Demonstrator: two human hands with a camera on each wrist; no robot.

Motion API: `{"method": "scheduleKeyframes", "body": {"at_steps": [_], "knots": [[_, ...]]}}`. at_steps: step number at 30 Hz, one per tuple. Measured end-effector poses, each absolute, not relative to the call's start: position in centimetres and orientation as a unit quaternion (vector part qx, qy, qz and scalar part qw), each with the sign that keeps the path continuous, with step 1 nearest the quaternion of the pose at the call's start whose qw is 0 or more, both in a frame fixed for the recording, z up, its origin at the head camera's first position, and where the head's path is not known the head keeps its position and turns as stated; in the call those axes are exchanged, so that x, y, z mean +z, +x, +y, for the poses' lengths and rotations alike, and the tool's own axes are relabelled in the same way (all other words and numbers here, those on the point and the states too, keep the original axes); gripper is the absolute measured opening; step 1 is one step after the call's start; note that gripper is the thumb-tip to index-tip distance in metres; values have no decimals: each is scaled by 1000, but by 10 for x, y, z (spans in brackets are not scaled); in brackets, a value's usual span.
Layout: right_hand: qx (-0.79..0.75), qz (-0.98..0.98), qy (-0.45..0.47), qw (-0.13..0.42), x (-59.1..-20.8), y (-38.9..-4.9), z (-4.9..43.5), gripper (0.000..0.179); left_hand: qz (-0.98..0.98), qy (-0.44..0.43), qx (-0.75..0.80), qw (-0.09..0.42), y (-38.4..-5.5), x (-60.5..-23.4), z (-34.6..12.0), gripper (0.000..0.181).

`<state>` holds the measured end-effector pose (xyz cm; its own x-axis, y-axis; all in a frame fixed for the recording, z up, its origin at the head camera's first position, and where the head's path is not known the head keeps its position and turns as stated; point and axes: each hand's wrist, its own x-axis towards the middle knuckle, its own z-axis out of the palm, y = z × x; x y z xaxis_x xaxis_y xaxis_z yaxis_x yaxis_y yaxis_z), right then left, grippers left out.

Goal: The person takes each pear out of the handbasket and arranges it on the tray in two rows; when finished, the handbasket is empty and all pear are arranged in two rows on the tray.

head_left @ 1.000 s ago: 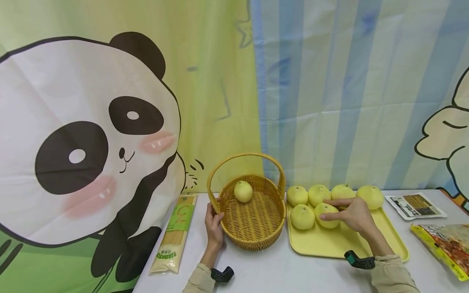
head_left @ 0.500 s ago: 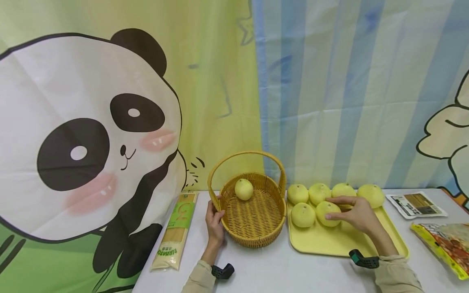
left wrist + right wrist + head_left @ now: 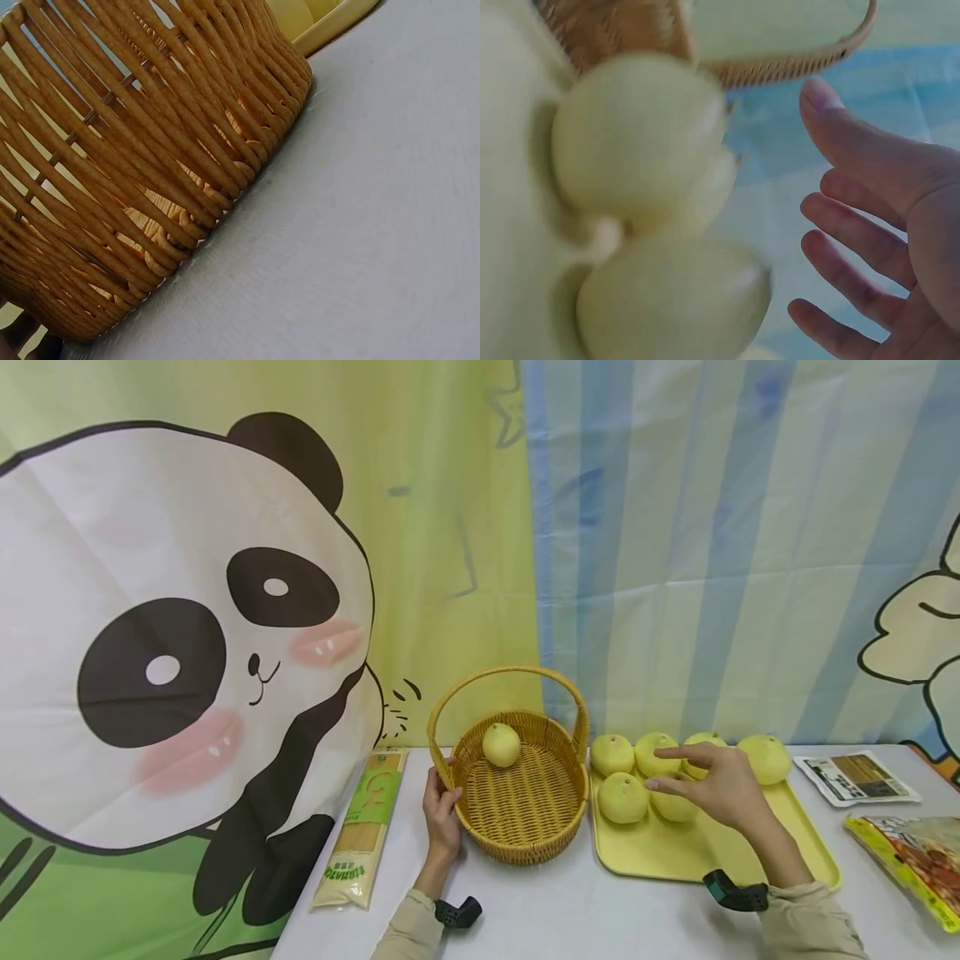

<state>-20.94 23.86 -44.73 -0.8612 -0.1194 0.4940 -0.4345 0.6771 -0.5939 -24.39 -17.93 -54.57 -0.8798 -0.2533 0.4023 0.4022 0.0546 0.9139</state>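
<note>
A round wicker basket (image 3: 521,802) with a tall handle stands on the table, one pale yellow pomelo-like fruit (image 3: 501,745) inside it near the back left. My left hand (image 3: 441,814) grips the basket's left side at the foot of the handle; in the left wrist view only dark fingertips show at the lower left corner. Several similar fruits (image 3: 623,798) sit on a yellow tray (image 3: 720,852) to the right. Above the front-row fruit (image 3: 675,800) hovers my right hand (image 3: 720,785), thumb and fingers spread, holding nothing. The right wrist view shows it apart from the fruits (image 3: 671,300).
A bag of noodles (image 3: 360,827) lies left of the basket. Right of the tray are a flat sealed packet (image 3: 857,778) and a colourful food bag (image 3: 915,864). A printed curtain (image 3: 675,568) hangs behind the white table (image 3: 555,910).
My right hand has let go of the front-row fruit and risen a little above it; the fruit stays on the tray. My left hand keeps its hold on the basket.
</note>
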Motion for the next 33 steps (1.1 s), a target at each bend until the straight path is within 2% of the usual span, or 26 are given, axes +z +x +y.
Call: {"method": "scheduleKeyframes", "body": {"at_steps": [5,13,17,24,30,33], "knots": [[408,-872,175,207,-428,-201,208,31,-690,-52,-680,240,-244,-545,-179,54],[484,-834,243,105,-424,-205,158,27,-698,-48,-672,244,-245,-546,-179,54],[495,-825,264,71,-418,-214,133,38,-697,-44,-674,241,-243,-545,-179,55],[451,-843,295,10,-398,-248,90,70,-700,-47,-669,246,-240,-542,-180,55],[458,-850,254,-53,-405,-279,69,85,-700,-50,-668,248,-242,-542,-178,55],[459,-855,232,-61,-414,-291,62,87,-699,-46,-670,246,-241,-542,-177,54]]}}
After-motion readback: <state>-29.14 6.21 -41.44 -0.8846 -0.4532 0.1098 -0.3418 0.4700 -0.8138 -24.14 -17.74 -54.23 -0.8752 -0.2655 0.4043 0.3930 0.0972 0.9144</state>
